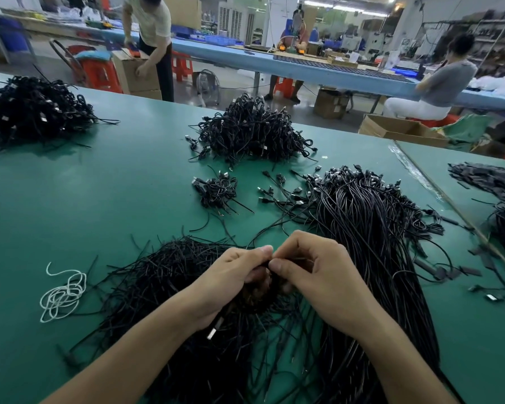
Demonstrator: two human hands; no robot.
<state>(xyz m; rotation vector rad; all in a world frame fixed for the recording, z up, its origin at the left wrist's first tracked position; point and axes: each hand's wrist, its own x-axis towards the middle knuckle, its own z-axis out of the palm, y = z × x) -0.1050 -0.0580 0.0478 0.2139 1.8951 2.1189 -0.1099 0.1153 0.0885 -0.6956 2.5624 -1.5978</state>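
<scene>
- Head view: the left hand [233,275] and right hand [318,272] meet fingertip to fingertip. Both are curled and pinch a black cable [263,293] between them, held over the middle of the desk [99,185] towards its near edge.
- Beneath the hands lies a loose heap of black ties [164,275]; just to its right, a long bundle of straight cables [370,243] runs to the near edge.
- A pile of coiled cables [251,132] sits by the far edge, and a white string [62,295] lies towards the left edge.
</scene>
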